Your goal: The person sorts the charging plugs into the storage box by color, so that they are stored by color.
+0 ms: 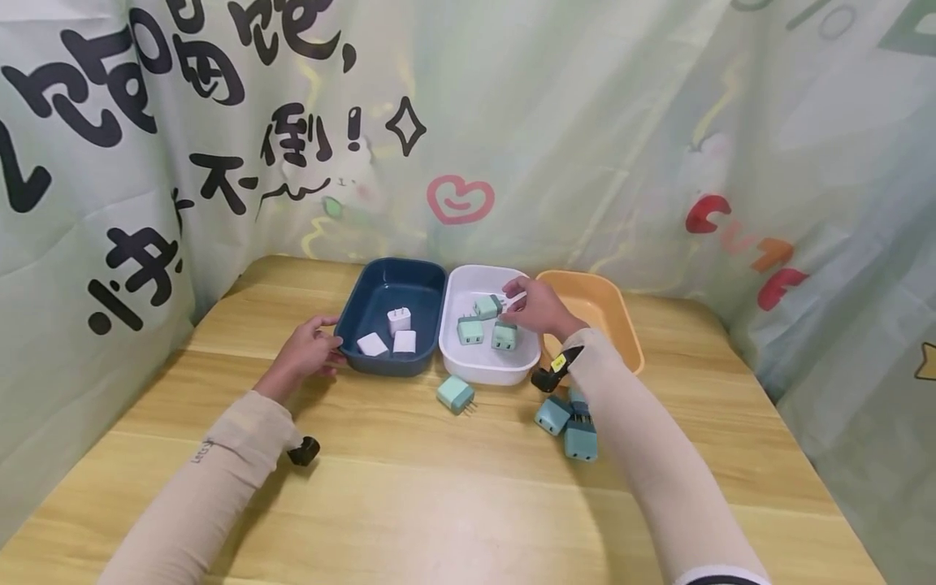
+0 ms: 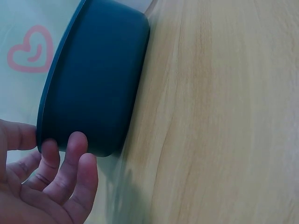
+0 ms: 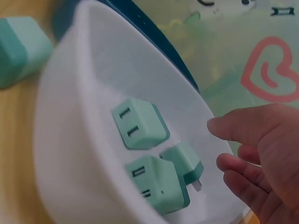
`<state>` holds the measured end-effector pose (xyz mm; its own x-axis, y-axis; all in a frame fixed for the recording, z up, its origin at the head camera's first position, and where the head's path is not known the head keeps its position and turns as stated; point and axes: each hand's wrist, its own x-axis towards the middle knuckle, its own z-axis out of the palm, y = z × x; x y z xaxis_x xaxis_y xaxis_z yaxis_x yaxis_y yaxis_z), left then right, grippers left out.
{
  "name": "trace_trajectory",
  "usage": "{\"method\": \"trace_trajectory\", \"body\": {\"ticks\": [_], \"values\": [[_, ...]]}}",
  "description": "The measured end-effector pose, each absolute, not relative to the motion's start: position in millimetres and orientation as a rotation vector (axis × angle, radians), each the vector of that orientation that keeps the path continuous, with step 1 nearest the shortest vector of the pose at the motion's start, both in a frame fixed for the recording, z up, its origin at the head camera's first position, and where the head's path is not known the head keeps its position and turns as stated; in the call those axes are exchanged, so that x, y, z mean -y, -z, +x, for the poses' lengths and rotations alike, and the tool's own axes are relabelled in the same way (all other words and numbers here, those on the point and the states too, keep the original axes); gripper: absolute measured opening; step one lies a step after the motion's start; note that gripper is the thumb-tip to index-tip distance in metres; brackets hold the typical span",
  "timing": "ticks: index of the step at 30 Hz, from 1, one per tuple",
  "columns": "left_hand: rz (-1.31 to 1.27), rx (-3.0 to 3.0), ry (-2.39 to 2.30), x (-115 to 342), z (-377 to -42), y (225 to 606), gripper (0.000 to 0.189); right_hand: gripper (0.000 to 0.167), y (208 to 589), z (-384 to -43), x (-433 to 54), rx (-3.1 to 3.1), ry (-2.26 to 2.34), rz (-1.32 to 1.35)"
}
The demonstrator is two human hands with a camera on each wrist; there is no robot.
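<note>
My left hand (image 1: 310, 345) grips the near left corner of a dark blue tray (image 1: 387, 366), its fingertips curled at the rim and outer wall. Inside that tray lie three white charger plugs (image 1: 399, 320). Over the white tray (image 1: 486, 375) is my right hand (image 1: 537, 305), thumb and fingers parted with nothing between them. Three mint-green charger plugs (image 3: 140, 123) rest in the white tray, just beyond the right fingertips. Their two-slot faces show in the right wrist view.
An orange tray (image 1: 629, 341) stands at the right end of the row, partly behind my right forearm. One green charger plug (image 1: 457, 394) lies before the white tray. Several blue-green charger plugs (image 1: 581, 443) cluster beside the right sleeve. A printed curtain (image 1: 570, 162) hangs behind the table.
</note>
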<state>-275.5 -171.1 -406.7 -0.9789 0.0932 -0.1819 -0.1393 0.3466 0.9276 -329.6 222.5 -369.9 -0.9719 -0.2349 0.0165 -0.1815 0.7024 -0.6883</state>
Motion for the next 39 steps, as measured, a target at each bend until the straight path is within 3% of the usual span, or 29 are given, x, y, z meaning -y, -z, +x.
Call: {"method": "trace_trajectory", "body": {"ticks": [39], "values": [[-0.026,-2.397,-1.680,170.5,-273.6,405.0,0.051,0.049,388.8,-211.3,-186.6,-2.671,1.253,-0.969]]}}
